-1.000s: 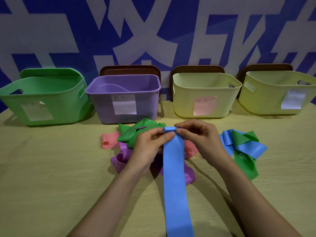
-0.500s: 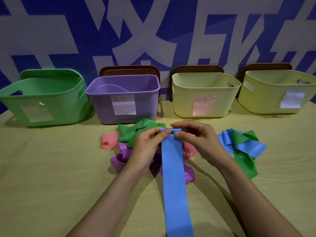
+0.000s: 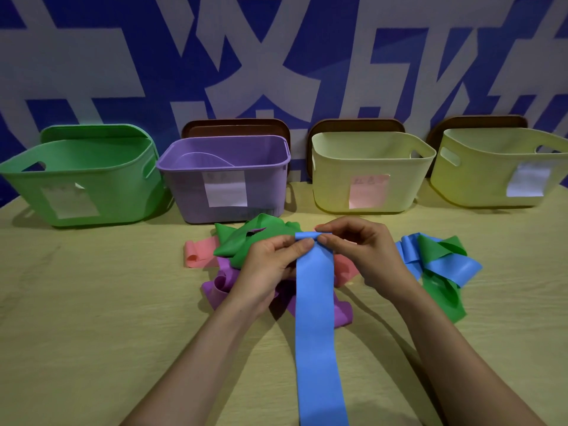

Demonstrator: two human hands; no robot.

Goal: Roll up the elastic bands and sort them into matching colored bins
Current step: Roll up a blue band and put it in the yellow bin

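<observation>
**Both hands pinching the far end of a blue band**

The blue band (image 3: 316,318) is running from the near edge of the view straight away across the table (image 3: 76,318), passing over a heap of loose bands. At its far end both hands are gripping it. The left hand (image 3: 267,265) is pinching the left corner between thumb and curled fingers, and the right hand (image 3: 365,253) is pinching the right corner the same way. Between the fingertips the end is curling over into a small first turn.

Under the hands a purple band (image 3: 215,290) is looping out to the left of the blue band and showing again on its right. A pink band (image 3: 198,255) is sticking out farther left, its end curled, and a green band (image 3: 242,241) is bunching up just beyond the left hand. To the right, near the right wrist, a second blue band (image 3: 455,269) and a second green band (image 3: 442,290) are lying tangled together.

Beyond the heap four bins are standing in a row, each wearing a paper label. From left to right they are a green bin (image 3: 92,179), a purple bin (image 3: 227,179), a yellow bin (image 3: 368,167) with a pink label, and a second yellow bin (image 3: 498,167) with a white one. A green lid (image 3: 92,130) is leaning behind the green bin, and brown lids (image 3: 236,127) are leaning behind the other three — all against a blue wall (image 3: 276,56) with large white shapes.
</observation>
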